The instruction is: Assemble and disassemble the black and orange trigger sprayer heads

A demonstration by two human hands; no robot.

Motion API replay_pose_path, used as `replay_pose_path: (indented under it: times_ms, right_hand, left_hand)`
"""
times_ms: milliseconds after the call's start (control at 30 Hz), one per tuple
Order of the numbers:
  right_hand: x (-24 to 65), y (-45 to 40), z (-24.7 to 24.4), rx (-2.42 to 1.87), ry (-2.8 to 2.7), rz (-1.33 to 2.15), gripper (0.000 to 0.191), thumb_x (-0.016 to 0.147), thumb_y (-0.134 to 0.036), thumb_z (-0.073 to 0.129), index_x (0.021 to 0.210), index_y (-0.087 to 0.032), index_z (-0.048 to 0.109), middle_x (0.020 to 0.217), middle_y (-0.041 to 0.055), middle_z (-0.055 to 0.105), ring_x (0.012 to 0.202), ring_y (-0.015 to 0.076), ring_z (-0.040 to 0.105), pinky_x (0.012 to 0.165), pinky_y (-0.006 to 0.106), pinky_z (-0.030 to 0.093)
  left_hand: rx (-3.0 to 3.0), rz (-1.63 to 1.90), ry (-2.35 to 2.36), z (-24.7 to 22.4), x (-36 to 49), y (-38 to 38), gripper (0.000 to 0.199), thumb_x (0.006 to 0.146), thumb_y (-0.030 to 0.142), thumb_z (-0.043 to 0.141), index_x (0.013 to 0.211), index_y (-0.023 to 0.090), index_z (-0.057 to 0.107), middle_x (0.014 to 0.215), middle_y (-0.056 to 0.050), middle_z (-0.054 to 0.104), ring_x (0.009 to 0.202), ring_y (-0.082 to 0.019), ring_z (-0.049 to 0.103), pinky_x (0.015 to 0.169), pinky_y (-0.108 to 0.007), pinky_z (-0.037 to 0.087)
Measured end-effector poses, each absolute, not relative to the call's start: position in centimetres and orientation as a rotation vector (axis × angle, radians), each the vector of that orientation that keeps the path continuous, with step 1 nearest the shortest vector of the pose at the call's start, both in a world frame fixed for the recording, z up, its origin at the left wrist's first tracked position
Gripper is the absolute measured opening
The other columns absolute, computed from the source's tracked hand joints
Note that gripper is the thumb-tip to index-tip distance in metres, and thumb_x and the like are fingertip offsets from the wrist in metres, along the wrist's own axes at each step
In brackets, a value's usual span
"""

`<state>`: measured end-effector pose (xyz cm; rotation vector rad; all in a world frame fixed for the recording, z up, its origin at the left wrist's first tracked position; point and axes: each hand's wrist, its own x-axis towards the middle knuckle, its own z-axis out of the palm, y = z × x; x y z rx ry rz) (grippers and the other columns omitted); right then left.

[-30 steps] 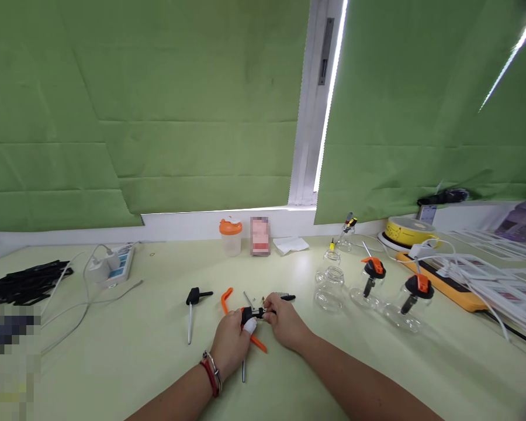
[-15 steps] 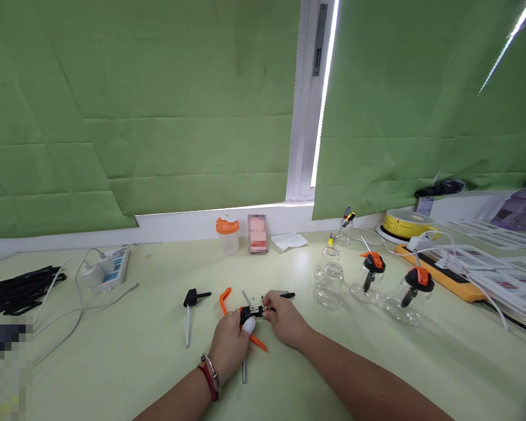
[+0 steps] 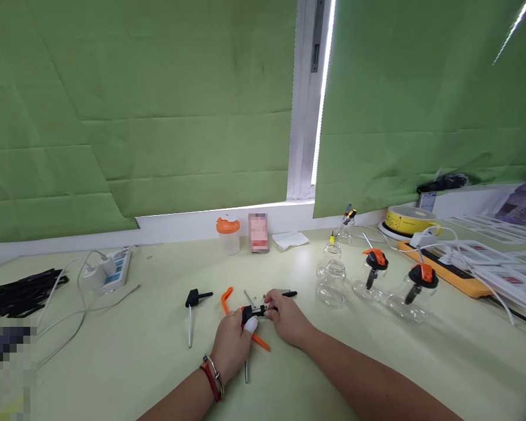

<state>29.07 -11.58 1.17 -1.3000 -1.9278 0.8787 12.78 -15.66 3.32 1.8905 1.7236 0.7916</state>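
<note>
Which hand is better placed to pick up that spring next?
Probably the right hand: the spring lies just beyond it. The left hand is farther off, gripping the black part, whose other end the right hand pinches.

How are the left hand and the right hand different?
The left hand has a white cover on its thumb; the right hand shows none. The left hand has bracelets at its wrist; the right hand has none there. Both hands have their fingers on the same small black part.
</note>
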Motion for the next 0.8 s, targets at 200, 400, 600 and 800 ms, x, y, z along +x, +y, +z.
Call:
replay_pose_path:
  times_ms: [200,400,600,800]
  right_hand:
    - [29.2,-11.6,1.2,-1.293,-1.936,0.854,0.011,0.077,-0.012,0.048,0.085,-0.020,0.048,0.076,0.0009,0.059,0.069,0.0137,0.051,0.062,0.023,0.035]
    - [29.2,-11.6,1.3,-1.291,-1.938,0.863,0.011,0.078,-0.014,0.048,0.087,-0.020,0.049,0.078,0.0018,0.060,0.070,0.0144,0.052,0.062,0.024,0.035]
    - [29.4,-11.6,1.5,-1.291,-1.924,0.881,0.010,0.077,-0.014,0.048,0.085,-0.019,0.051,0.076,0.0012,0.059,0.069,0.0138,0.051,0.062,0.024,0.036]
    - [30.9,-11.3,1.9,-1.330,-1.885,0.857,0.005,0.077,-0.021,0.050,0.078,-0.019,0.054,0.073,0.0005,0.060,0.068,0.0145,0.053,0.062,0.024,0.039]
  left_hand:
    - [1.888,0.806,1.698,3.3,12.8,-15.6,0.023,0.083,0.034,0.042,0.073,0.018,0.055,0.075,-0.005,0.060,0.071,-0.021,0.054,0.064,-0.032,0.040]
    - [1.885,0.829,1.717,2.9,12.7,-15.4,0.024,0.084,0.035,0.041,0.073,0.018,0.054,0.074,-0.005,0.060,0.072,-0.021,0.054,0.064,-0.032,0.040]
    - [1.831,0.818,1.704,3.4,12.6,-15.5,0.022,0.081,0.036,0.044,0.072,0.018,0.055,0.068,-0.003,0.058,0.066,-0.020,0.053,0.059,-0.031,0.040]
    - [1.624,0.858,1.744,3.9,12.0,-15.8,0.022,0.077,0.040,0.050,0.076,0.019,0.056,0.070,-0.003,0.058,0.066,-0.020,0.055,0.058,-0.030,0.042]
